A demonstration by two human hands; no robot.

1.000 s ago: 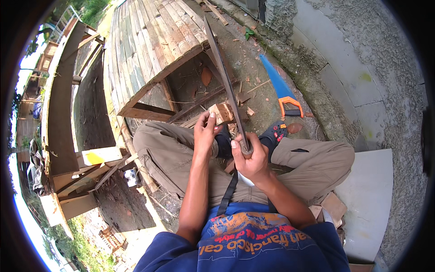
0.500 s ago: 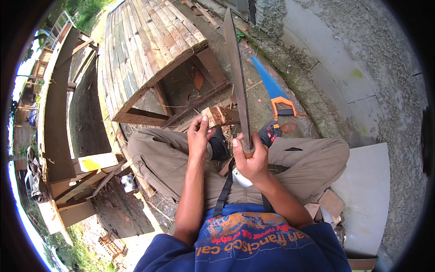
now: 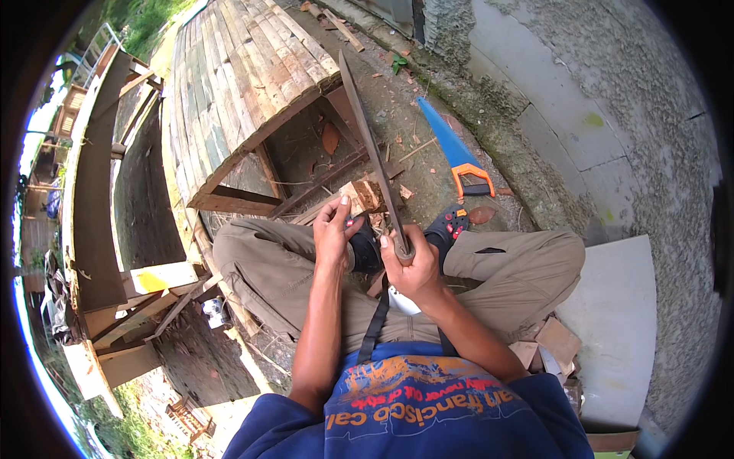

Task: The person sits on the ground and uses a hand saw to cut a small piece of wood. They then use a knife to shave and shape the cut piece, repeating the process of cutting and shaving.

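My right hand (image 3: 413, 268) is wrapped round the handle of a machete (image 3: 372, 147). Its long dark blade points up and away, leaning left over the ground. My left hand (image 3: 334, 229) grips the near end of a short piece of wood (image 3: 359, 194), thumb on top and fingers below. Pale fresh cuts mark the wood's upper face, next to darker reddish-brown bark. The blade passes just to the right of the wood; whether they touch I cannot tell. Part of the wood's far end is hidden behind the blade.
A bamboo-slat bench (image 3: 248, 84) stands close ahead on the left. A blue handsaw (image 3: 449, 138) with an orange and black handle lies on the ground to the right, before a rough concrete wall (image 3: 581, 99). Wood chips (image 3: 405, 192) lie near my shoes. A pale board (image 3: 612, 321) lies at right.
The machete has swung down and left, its tip now nearer the bench, and my right hand has shifted slightly left. My left hand keeps its hold on the wood almost unmoved.
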